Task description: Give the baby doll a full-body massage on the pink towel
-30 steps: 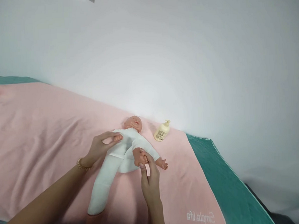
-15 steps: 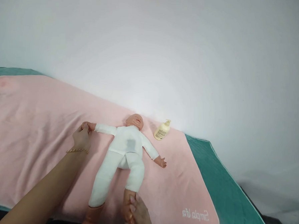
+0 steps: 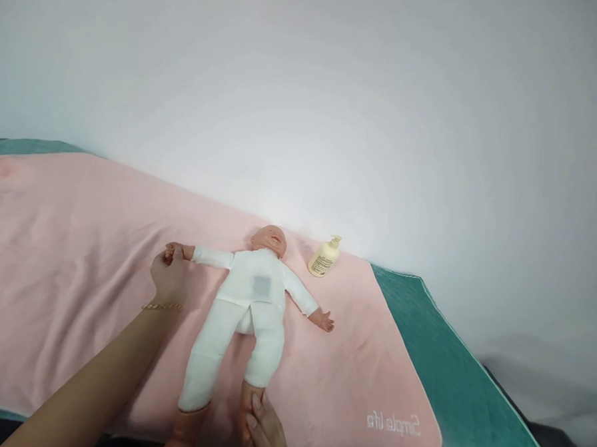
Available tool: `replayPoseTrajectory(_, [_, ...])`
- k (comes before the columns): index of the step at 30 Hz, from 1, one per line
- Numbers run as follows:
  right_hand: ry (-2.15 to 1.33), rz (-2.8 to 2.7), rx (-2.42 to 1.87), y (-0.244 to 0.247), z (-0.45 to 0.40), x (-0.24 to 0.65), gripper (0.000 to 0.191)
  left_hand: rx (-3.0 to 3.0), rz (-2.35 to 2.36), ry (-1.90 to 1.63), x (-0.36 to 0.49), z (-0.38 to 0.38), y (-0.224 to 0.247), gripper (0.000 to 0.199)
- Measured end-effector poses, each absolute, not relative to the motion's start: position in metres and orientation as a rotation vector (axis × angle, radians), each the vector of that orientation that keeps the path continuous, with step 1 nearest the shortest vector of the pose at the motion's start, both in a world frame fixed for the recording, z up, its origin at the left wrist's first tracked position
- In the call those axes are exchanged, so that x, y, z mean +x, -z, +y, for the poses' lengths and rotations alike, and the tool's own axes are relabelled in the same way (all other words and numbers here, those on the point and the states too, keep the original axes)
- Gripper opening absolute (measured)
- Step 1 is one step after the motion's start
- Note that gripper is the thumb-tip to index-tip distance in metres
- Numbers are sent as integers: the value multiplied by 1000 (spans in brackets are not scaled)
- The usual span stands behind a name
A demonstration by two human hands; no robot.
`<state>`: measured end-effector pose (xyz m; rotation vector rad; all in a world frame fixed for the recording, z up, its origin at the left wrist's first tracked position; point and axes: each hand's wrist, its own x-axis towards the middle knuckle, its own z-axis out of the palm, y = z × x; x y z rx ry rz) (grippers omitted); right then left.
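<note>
OK, L hand (image 3: 169,277) ext'd, holding doll's arm (image 3: 213,256).

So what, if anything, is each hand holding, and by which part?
Both hold the baby doll. The left hand pinches the doll's right hand; the person's right hand grips the doll's left foot around the ankle.

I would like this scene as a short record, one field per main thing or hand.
Doll: on its back, limbs spread
Left hand: holding the doll's hand at picture left
Right hand: holding the doll's foot at picture right
Bottle: pale yellow, pump top, beside the doll's head
Pink blanket: under doll and bottle
Green sheet: beyond the pink blanket's edges
</note>
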<state>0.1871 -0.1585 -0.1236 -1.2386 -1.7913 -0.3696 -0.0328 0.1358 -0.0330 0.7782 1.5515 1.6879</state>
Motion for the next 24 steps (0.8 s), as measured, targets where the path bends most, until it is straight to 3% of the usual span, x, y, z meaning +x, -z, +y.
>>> replayPoseTrajectory(5, [402,-1770,-1156,67,-128,186,41,1088,1275,-1875,-10,115,19,43])
replayPoseTrajectory(15, [120,-1685,-1328,0,-66,194,43,2387,691,-1454,13,92,25,27])
replayPoseTrajectory(19, [20,-1640,-1359,-8,-61,192,43,2497,643,-1395,10,101,28,26])
replayPoseTrajectory(24, [11,-1614,-1350,1,-75,191,43,2227,723,-1507,8,94,21,26])
